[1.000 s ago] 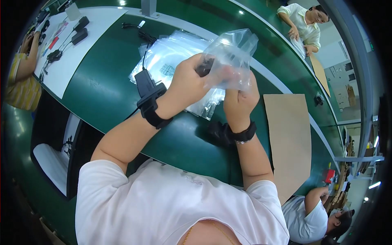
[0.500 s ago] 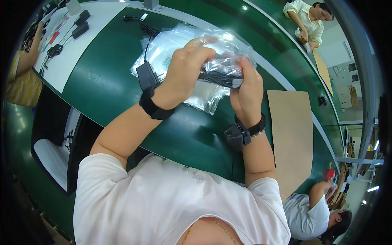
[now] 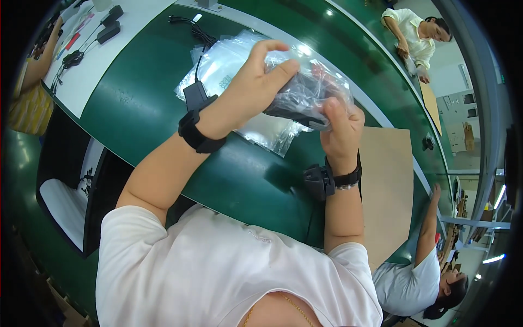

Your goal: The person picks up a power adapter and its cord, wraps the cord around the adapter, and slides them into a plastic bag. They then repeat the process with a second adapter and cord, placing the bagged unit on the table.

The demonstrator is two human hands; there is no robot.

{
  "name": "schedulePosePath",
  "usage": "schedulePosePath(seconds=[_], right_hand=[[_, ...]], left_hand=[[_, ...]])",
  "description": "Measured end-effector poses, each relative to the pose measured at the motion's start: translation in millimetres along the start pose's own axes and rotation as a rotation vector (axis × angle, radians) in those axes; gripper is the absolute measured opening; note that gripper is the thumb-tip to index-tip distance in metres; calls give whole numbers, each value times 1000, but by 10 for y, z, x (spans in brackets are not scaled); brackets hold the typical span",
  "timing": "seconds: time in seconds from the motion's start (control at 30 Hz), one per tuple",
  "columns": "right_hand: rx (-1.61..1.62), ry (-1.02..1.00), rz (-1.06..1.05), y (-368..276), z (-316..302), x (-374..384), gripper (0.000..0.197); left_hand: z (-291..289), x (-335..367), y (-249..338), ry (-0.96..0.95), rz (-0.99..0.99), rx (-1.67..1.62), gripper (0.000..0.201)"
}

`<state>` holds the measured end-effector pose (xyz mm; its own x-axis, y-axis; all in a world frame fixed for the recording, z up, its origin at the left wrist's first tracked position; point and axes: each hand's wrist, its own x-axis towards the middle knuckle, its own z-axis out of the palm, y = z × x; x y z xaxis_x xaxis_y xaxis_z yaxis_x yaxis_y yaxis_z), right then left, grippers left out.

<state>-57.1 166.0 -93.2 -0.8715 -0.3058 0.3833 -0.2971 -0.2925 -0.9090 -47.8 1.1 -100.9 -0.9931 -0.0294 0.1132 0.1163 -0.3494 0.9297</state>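
Over green table (image 3: 131,92), clear bag (image 3: 305,98) is clamped by left hand (image 3: 256,84) and right hand (image 3: 344,131); bagging seems underway, steadiness next needed

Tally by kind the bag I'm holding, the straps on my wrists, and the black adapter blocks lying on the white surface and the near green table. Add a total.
Clear plastic bag, held: 1
Black wrist straps: 2
Black adapter blocks: 3 (two on the white surface, one on the near green table)
Total: 6
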Motion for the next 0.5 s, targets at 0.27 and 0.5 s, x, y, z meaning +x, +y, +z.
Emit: schedulePosePath(seconds=[0.27,0.5], right_hand=[[-10,-127,283,-48,-8,297,56],[37,-178,653,9,-397,1025,36]], left_hand=[[-97,85,52,119,449,648,29],[-201,151,382,215,318,689,27]])
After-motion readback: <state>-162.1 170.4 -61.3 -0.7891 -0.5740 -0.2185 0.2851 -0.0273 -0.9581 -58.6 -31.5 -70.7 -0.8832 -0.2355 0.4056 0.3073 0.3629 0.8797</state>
